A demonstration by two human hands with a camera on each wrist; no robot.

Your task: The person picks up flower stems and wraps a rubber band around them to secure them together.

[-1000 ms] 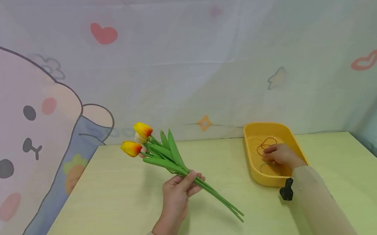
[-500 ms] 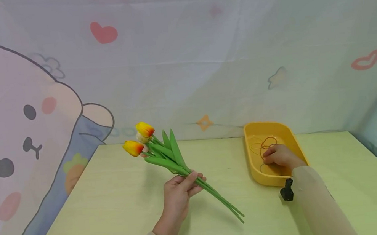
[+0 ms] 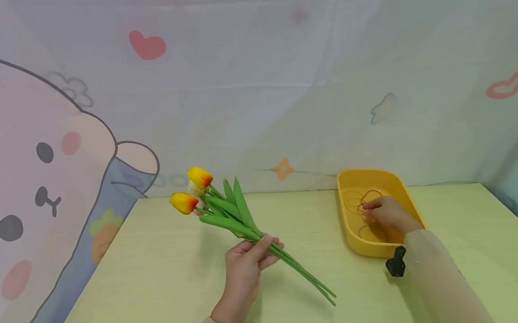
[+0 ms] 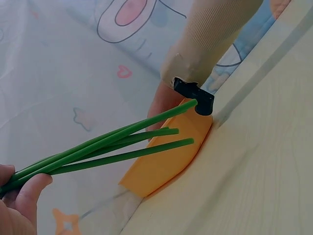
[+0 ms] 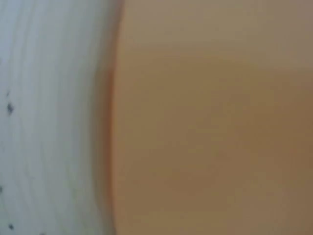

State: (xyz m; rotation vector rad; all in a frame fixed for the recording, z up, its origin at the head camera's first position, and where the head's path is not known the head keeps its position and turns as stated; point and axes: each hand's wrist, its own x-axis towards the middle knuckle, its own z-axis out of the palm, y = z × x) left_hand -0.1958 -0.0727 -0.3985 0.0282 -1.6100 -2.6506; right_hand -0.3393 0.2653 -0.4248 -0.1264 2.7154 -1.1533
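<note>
My left hand grips a bunch of artificial tulips by their green stems, thumb across them. Two yellow-orange blooms point to the far left, with paler blooms partly hidden behind them. The cut stem ends stick out past the hand in the left wrist view. My right hand reaches into a yellow tray, fingers bent down among thin rubber bands. Its fingertips are at a red band; whether they pinch one is too small to tell. Only the tray's blurred wall fills the right wrist view.
The tray stands near the back right of a pale wooden table. Behind the table hangs a printed cloth with a cartoon animal and hearts. A black wrist camera hangs close to the tray's front rim.
The right hand has stayed in the tray, its fingers shifting slightly among the bands, and the red band's loop has changed shape. The left hand and tulips have barely moved.
</note>
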